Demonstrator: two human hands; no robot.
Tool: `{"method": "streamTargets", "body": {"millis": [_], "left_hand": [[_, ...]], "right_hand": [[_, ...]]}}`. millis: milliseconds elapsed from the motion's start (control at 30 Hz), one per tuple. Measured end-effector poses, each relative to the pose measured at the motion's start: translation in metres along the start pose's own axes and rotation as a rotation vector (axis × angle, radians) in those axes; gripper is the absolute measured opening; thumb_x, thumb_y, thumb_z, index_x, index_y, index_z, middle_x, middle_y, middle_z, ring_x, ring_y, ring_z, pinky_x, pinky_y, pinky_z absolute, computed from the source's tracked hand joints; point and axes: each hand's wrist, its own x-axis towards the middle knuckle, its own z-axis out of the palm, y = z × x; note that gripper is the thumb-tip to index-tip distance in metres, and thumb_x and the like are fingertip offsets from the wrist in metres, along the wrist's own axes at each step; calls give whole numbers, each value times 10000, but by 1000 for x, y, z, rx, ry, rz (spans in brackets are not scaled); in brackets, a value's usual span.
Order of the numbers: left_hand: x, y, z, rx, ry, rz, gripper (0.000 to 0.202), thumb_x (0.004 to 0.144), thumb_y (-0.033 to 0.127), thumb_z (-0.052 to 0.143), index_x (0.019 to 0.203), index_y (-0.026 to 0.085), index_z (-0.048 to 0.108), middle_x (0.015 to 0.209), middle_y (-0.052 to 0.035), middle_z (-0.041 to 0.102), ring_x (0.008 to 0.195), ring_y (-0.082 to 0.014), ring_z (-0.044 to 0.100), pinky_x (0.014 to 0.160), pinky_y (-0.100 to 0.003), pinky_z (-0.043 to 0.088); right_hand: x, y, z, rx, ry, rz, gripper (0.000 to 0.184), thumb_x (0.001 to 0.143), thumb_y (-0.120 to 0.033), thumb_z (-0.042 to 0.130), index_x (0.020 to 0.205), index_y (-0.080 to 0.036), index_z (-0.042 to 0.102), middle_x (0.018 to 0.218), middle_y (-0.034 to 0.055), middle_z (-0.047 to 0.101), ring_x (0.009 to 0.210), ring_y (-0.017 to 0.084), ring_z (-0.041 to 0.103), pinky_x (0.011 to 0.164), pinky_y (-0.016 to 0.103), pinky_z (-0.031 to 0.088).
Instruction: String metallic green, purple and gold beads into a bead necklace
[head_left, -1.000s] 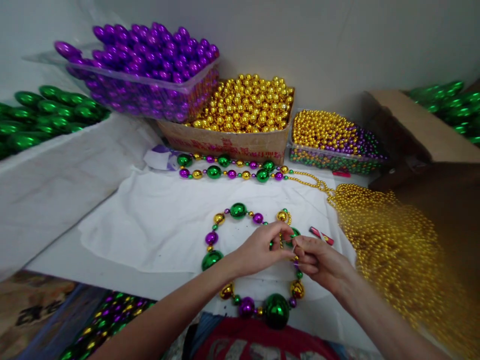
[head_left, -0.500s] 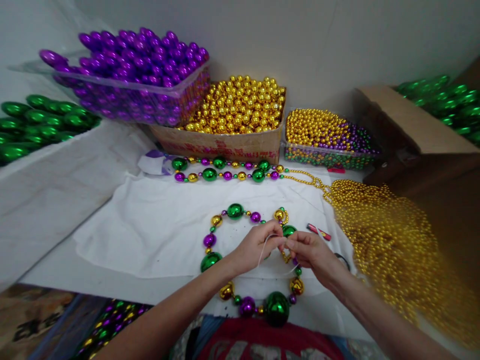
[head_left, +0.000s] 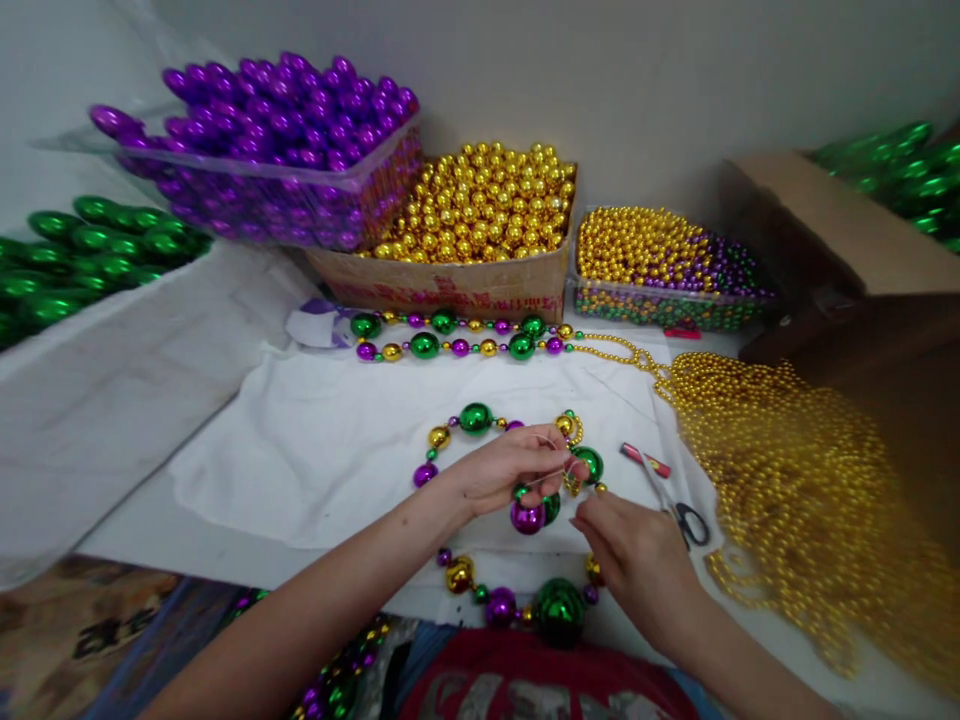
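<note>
My left hand [head_left: 525, 465] is closed over the bead necklace, pinching a thin white string [head_left: 541, 437] that loops above its fingers. Below those fingers hang a purple bead [head_left: 527, 517] and a green one. My right hand [head_left: 634, 550] is lower and to the right, its fingertips pressed together; whatever they grip is too small to make out. Around both hands the bead necklace [head_left: 561, 610] lies in a ring of green, gold and purple balls. A small gold bead loop [head_left: 576, 428] sits by the left fingertips. Scissors [head_left: 688, 522] and a red lighter-like stick [head_left: 645, 460] lie beyond the right hand.
A second bead strand [head_left: 424, 345] lies across the white cloth [head_left: 300, 450]. Behind it stand a tub of purple balls [head_left: 285, 130], a carton of gold balls [head_left: 480, 205] and a tub of small beads [head_left: 652, 250]. Gold bead chains [head_left: 780, 480] are heaped at right.
My hands have come apart: the right has moved down and right, away from the left. The left hand has turned, showing the purple bead under it. The scissors are now more visible.
</note>
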Motion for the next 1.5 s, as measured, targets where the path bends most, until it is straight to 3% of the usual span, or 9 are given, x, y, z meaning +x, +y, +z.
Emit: {"method": "streamTargets", "body": {"millis": [100,233,433,667,800,1000,1200,1367,1500], "left_hand": [[-4,8,1,126,-23,-10,191,804,288,615,828,154,481,724,-16,612,468,-43,456,363,-151,226],[-12,21,8,469,-85,-29,163,854,315,540,845,161,488,700,-11,634,399,-36,362,391,-175,263],[-20,31,13,1082,-21,242,142,884,238,470,784,162,536,714,0,592,667,-111,507,619,-225,362],[-21,7,0,1306,79,306,233,919,236,392,728,174,511,716,-4,529,670,-131,466,622,-238,333],[-21,-1,2,1350,56,317,236,938,246,359,775,177,515,783,-28,539,732,-149,494,679,-254,353],[-23,-13,0,1194,127,333,198,929,250,385,826,182,539,823,-38,573,766,-157,513,719,-272,385],[-32,-68,-4,813,500,409,154,898,251,454,779,186,528,1136,-101,576,1089,-215,504,947,-352,369],[-43,-110,13,675,739,410,110,864,259,528,781,195,562,1060,-79,583,1064,-219,495,958,-359,353],[-53,-106,16,142,711,345,127,855,290,546,778,191,524,1022,-62,597,1022,-211,535,927,-363,393]], "right_hand": [[4,9,-8,82,-19,41,222,924,-223,469,743,-190,593,748,36,586,752,186,540,653,296,349],[29,23,-23,447,149,145,211,930,-265,449,937,-203,650,925,58,645,887,189,555,762,312,412],[61,28,5,1290,-321,402,255,748,-386,659,832,-146,675,700,25,639,579,114,568,437,188,360],[57,32,25,1497,-483,480,397,696,-455,716,901,-117,676,858,102,700,629,126,654,385,136,336],[55,35,32,1517,-457,556,373,619,-399,785,818,-102,676,731,75,699,565,116,639,355,129,303],[53,44,31,1475,-332,631,344,629,-401,780,714,-106,626,595,61,680,466,114,614,307,132,197],[29,61,38,1491,-242,753,352,690,-447,727,728,-154,536,616,27,660,467,123,622,296,127,181],[-2,62,49,1445,-127,856,377,707,-474,719,735,-171,496,666,22,664,480,126,624,308,129,165],[-14,61,39,1460,-48,837,349,719,-444,725,718,-174,504,713,50,675,565,142,638,356,152,253]]}}
